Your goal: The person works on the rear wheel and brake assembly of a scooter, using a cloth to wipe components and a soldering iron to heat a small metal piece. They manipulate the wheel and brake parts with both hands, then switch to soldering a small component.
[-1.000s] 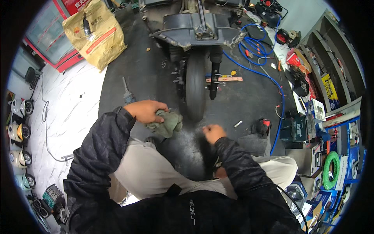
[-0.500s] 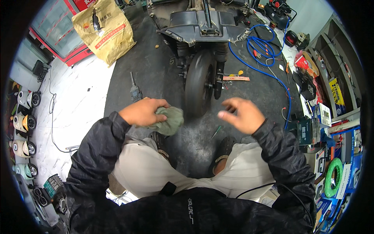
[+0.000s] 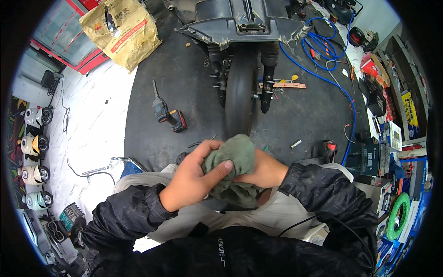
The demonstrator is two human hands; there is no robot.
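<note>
A crumpled green rag [image 3: 230, 159] is bunched up between my hands, above my lap. My left hand [image 3: 191, 173] grips it with the thumb pressed on top. My right hand [image 3: 263, 168] is wrapped in the rag from the right side; its fingers are hidden under the cloth. Just beyond my hands stands the black wheel [image 3: 241, 97] of a scooter, mounted between two dark fork legs. Dark grey body panels [image 3: 244, 30] sit above the wheel.
A cordless impact driver [image 3: 167, 111] lies on the dark mat left of the wheel. A coiled blue hose [image 3: 325, 78] runs along the right. Orange-red strip [image 3: 288, 85] lies beside the fork. A yellow sack [image 3: 122, 34] stands far left, and cluttered shelves [image 3: 401, 92] line the right.
My left hand has brought the rag rightward to the middle, and my right hand has come in to take hold of it too. The view has shifted slightly.
</note>
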